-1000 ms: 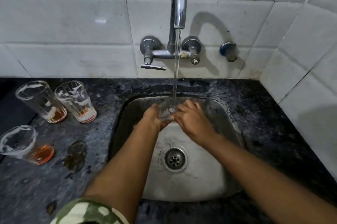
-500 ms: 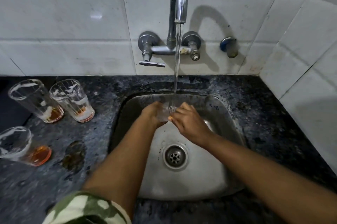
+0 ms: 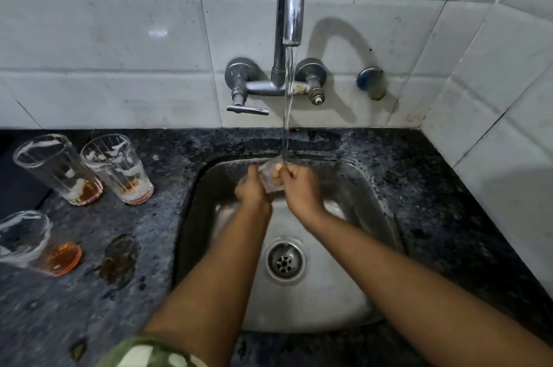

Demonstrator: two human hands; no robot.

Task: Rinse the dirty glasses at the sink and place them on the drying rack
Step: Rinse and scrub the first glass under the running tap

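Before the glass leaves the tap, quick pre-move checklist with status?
1. Glass gripped: ok, left hand and right hand both curl around it.
2. Water stream reaching the glass: ok, it lands at the rim.
3. Glass rinsed clean: cannot tell, the hands cover most of it.
4. Drying rack located: not ok, none in view.
5. Sink drain unblocked: ok, no standing water.
6. Dirty glasses left: not ok, three with brown residue on the left counter.
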